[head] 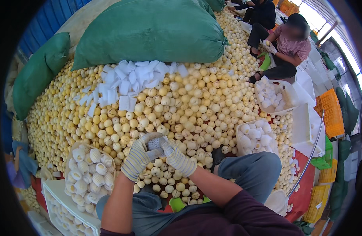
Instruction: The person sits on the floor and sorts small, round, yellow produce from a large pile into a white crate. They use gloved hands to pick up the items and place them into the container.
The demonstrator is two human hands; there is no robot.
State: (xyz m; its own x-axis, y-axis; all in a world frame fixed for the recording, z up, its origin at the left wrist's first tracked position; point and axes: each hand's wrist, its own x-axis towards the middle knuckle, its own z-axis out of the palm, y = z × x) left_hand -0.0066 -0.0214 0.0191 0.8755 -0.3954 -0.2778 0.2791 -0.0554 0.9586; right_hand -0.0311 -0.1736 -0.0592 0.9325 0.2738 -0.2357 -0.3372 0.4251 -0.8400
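Both hands wear striped knit gloves and meet in front of me over a large heap of round, pale yellow melons. Between them is a white foam net; whether a melon is inside cannot be told. My left hand curls its fingers and thumb around the net. Against the net's right side rest the fingers of my right hand. A pile of flat white foam nets lies on the heap beyond. At my left stands a basket full of net-covered melons. Another basket holding white foam-covered pieces stands by my right knee.
Large green sacks lie behind the heap. A third basket and white foam boxes are at the right, near orange crates. A foam box stands lower left. A seated co-worker and other people are nearby.
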